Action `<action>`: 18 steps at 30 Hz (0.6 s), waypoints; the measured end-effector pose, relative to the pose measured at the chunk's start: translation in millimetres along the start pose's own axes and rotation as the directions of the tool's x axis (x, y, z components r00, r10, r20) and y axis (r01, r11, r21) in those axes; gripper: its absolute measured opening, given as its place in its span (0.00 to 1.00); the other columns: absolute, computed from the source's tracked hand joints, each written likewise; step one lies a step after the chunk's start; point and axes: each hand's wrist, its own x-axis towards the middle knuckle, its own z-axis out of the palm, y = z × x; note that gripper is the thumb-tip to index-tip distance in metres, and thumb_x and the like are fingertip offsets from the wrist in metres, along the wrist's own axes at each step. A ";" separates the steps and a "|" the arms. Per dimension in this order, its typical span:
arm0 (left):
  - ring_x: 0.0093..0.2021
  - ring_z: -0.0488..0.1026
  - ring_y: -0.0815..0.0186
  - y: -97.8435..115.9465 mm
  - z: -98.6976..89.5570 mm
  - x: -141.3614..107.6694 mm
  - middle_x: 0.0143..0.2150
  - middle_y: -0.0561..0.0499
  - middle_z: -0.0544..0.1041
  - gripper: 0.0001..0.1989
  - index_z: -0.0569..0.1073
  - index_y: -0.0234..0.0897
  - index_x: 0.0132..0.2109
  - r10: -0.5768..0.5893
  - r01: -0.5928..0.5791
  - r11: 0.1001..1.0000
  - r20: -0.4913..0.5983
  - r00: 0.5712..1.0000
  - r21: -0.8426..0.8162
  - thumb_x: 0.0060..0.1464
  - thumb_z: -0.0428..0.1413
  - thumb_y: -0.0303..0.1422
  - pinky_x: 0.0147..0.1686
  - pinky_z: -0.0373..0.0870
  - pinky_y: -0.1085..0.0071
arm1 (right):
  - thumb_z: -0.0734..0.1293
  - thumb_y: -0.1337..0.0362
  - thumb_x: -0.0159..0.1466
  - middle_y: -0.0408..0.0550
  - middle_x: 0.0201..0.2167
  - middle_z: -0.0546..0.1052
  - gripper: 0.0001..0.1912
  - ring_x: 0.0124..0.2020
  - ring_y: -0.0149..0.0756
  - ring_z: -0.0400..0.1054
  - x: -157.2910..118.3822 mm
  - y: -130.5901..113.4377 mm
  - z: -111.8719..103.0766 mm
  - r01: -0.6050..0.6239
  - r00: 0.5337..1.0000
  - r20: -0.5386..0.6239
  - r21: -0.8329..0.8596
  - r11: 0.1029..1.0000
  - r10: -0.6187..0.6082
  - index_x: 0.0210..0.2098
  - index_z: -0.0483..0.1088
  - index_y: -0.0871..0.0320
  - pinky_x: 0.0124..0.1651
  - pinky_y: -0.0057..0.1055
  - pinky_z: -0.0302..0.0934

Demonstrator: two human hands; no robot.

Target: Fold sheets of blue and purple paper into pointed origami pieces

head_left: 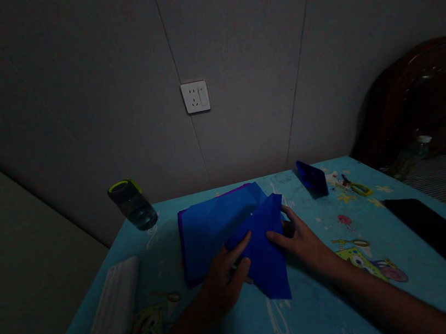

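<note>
A dark blue sheet of folded paper [266, 255] is held up in front of me, above the table. My left hand [230, 276] grips its left edge, with the thumb and index finger on the near face. On the right side, my right hand [295, 237] pinches the paper, thumb in front and the other fingers behind it, partly hidden. Behind the folded piece lies a stack of lighter blue sheets [214, 223], with purple showing at its edges. A second folded dark blue paper piece [313, 179] stands at the back right of the table.
A water bottle with a yellow-green rim [134, 206] stands back left. A white packet [114, 306] lies at the left edge. Yellow-handled scissors [356, 187] and a black flat slab [442, 235] are on the right. The patterned blue tablecloth [309, 309] meets a wall with a socket [195, 97].
</note>
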 end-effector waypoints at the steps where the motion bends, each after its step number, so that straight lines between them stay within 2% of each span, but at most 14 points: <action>1: 0.40 0.79 0.60 0.3 0.0 -0.6 0.58 0.39 0.70 0.27 0.63 0.41 0.65 -0.017 0.019 0.999 0.048 0.999 -0.043 0.63 0.45 0.45 0.35 0.79 0.64 | 0.76 0.54 0.53 0.51 0.43 0.78 0.43 0.41 0.46 0.75 -0.3 -1.2 0.6 0.006 1.000 -0.021 0.004 1.000 -0.006 0.60 0.52 0.51 0.44 0.44 0.70; 3: 0.31 0.79 0.65 1.2 -0.3 -2.4 0.56 0.38 0.72 0.28 0.63 0.40 0.65 -0.031 0.039 0.996 0.100 0.995 -0.079 0.63 0.44 0.47 0.31 0.79 0.66 | 0.76 0.54 0.52 0.51 0.43 0.78 0.43 0.42 0.46 0.75 -1.4 -4.5 1.9 0.016 0.999 -0.049 0.006 1.000 -0.016 0.60 0.51 0.51 0.43 0.42 0.70; 6: 0.30 0.79 0.66 1.9 -0.9 -5.6 0.56 0.39 0.74 0.29 0.62 0.41 0.65 -0.032 0.044 0.992 0.105 0.994 -0.116 0.63 0.44 0.49 0.33 0.79 0.66 | 0.76 0.55 0.52 0.53 0.46 0.77 0.45 0.43 0.46 0.75 -3.5 -9.6 1.0 0.005 0.998 -0.062 0.008 1.000 -0.004 0.61 0.50 0.50 0.42 0.40 0.71; 8: 0.29 0.79 0.65 1.2 -0.5 -6.1 0.55 0.38 0.74 0.32 0.56 0.42 0.68 -0.064 0.085 0.973 0.102 0.993 -0.213 0.62 0.42 0.51 0.31 0.78 0.66 | 0.76 0.55 0.52 0.53 0.49 0.76 0.45 0.42 0.46 0.75 -4.1 -11.5 -2.0 -0.017 0.999 -0.050 -0.007 1.000 0.017 0.62 0.50 0.49 0.40 0.40 0.72; 10: 0.28 0.79 0.64 -0.1 0.7 -4.4 0.55 0.38 0.75 0.36 0.45 0.45 0.71 -0.117 0.140 0.936 0.090 0.989 -0.322 0.62 0.43 0.52 0.29 0.78 0.65 | 0.76 0.56 0.51 0.54 0.52 0.74 0.45 0.44 0.46 0.75 -4.2 -11.7 -5.6 -0.025 0.999 -0.030 -0.032 0.999 0.024 0.62 0.53 0.50 0.42 0.41 0.71; 13: 0.31 0.79 0.62 -2.4 2.7 -0.3 0.51 0.40 0.77 0.43 0.33 0.46 0.71 -0.160 0.171 0.881 0.062 0.985 -0.441 0.60 0.51 0.48 0.32 0.77 0.64 | 0.77 0.57 0.50 0.56 0.56 0.71 0.45 0.51 0.49 0.71 -4.0 -9.7 -8.2 -0.037 0.999 -0.005 -0.046 0.998 0.037 0.62 0.56 0.52 0.48 0.43 0.70; 15: 0.33 0.78 0.60 -4.6 3.0 0.1 0.50 0.40 0.77 0.48 0.33 0.44 0.71 -0.130 0.161 0.856 0.097 0.987 -0.491 0.57 0.57 0.46 0.33 0.77 0.63 | 0.77 0.57 0.50 0.56 0.57 0.71 0.44 0.52 0.50 0.70 -3.7 -7.9 -7.8 -0.042 0.999 0.023 -0.030 0.999 0.043 0.62 0.57 0.52 0.49 0.45 0.69; 18: 0.30 0.79 0.60 -9.8 1.1 -4.7 0.54 0.36 0.74 0.52 0.32 0.48 0.70 -0.014 0.133 0.822 0.213 0.977 -0.554 0.53 0.59 0.48 0.27 0.77 0.65 | 0.77 0.59 0.51 0.55 0.54 0.73 0.42 0.51 0.48 0.72 -2.1 -5.0 -7.2 -0.037 0.998 0.058 0.003 0.999 0.037 0.62 0.58 0.53 0.50 0.45 0.68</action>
